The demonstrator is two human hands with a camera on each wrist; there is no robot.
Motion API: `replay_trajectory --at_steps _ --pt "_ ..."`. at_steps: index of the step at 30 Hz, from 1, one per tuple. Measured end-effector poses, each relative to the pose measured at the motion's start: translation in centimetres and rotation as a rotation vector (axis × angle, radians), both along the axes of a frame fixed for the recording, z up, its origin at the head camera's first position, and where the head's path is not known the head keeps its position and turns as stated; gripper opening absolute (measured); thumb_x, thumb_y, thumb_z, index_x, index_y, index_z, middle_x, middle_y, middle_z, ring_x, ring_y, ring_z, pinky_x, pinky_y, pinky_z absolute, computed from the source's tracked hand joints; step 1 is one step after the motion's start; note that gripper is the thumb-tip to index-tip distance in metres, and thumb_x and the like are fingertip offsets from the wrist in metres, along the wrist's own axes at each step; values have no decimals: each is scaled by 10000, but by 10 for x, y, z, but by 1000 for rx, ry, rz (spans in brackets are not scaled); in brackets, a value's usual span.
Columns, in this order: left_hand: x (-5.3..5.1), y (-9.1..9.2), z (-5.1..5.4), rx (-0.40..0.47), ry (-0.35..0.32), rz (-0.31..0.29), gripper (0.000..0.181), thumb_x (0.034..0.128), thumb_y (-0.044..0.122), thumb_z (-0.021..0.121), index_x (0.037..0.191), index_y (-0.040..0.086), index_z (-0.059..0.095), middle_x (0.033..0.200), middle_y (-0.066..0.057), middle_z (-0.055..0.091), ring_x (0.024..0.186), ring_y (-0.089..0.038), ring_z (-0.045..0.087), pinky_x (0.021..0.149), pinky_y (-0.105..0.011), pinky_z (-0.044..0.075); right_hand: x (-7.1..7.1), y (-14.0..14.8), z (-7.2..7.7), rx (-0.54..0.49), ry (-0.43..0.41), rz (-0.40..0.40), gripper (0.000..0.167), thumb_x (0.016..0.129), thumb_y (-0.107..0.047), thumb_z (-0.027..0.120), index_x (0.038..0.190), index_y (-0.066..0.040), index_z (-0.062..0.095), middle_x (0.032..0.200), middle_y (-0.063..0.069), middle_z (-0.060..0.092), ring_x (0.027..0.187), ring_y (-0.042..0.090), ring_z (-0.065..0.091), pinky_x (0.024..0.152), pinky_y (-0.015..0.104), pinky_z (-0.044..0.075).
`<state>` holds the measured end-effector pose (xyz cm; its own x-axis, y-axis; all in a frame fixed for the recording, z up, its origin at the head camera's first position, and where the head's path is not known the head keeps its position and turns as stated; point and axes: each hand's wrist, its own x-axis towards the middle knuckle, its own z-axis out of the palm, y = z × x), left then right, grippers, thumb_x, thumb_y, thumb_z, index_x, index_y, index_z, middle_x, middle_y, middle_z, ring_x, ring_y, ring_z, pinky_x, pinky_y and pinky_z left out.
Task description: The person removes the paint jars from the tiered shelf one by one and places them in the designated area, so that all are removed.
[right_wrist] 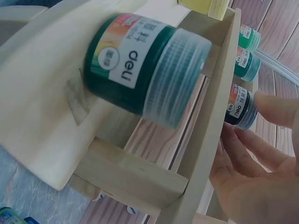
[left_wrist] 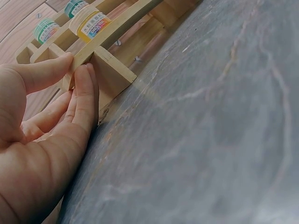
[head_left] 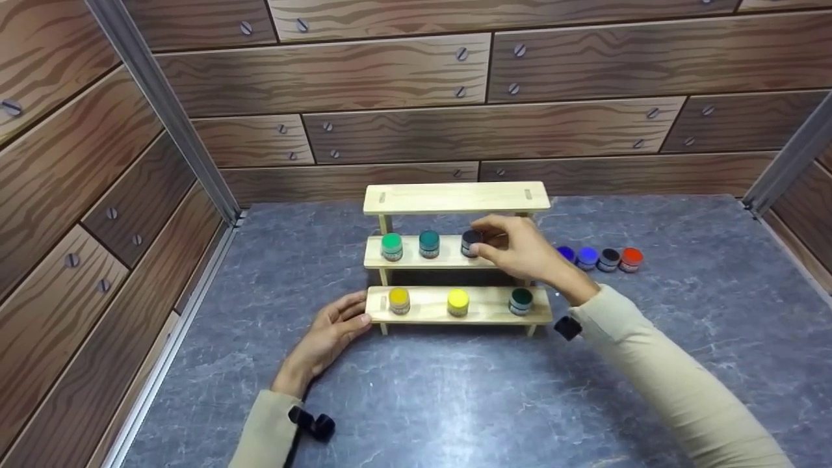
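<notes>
A three-tier wooden stand (head_left: 455, 198) holds small paint jars. On its middle tier my right hand (head_left: 523, 250) pinches a dark paint jar (head_left: 468, 244) between thumb and fingers; the same jar (right_wrist: 237, 106) shows in the right wrist view. Left of it sit a teal jar (head_left: 429, 244) and a green jar (head_left: 392, 247). The bottom tier bears an amber jar (head_left: 399, 301), a yellow jar (head_left: 457, 302) and a dark green jar (head_left: 520, 301). My left hand (head_left: 331, 335) grips the bottom tier's left end, thumb (left_wrist: 53, 72) on top and fingers beneath.
On the grey marbled table (head_left: 416, 403), right of the stand, a row holds a dark blue jar (head_left: 567, 254), a blue-violet jar (head_left: 587, 259), a black jar (head_left: 608, 260) and a red jar (head_left: 630, 259). Wood-patterned panels (head_left: 390, 71) rise behind and at both sides.
</notes>
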<state>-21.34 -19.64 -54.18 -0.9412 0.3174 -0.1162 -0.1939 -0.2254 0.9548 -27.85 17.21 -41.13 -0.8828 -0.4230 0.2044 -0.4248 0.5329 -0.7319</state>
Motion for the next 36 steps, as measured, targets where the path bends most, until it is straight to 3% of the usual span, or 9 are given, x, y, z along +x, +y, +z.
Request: replay_trajectory --at_steps 8,14,36 --pt "0 -1 0 -19 3 -25 705 1027 23 657 1625 -92 301 1633 -311 390 1326 -170 594 1132 -284 527 3 -1 2 20 -2 -10 409 1010 -168 756 1363 24 680 1213 198 749 1094 335 754 1001 455 631" --pt "1 -1 1 -15 -4 -15 701 1028 10 648 1624 -101 295 1639 -319 378 1313 -168 601 1132 -286 529 8 7 5 -10 15 -9 395 1007 -94 736 1364 59 663 1259 245 721 1120 375 738 1005 456 630" --pt "0 -1 0 -20 0 -6 685 1021 -1 646 1614 -103 317 1608 -293 427 1285 -145 612 1117 -283 539 31 82 5 29 111 -127 360 1011 -73 732 1338 66 675 1271 271 721 1107 428 741 972 531 625"
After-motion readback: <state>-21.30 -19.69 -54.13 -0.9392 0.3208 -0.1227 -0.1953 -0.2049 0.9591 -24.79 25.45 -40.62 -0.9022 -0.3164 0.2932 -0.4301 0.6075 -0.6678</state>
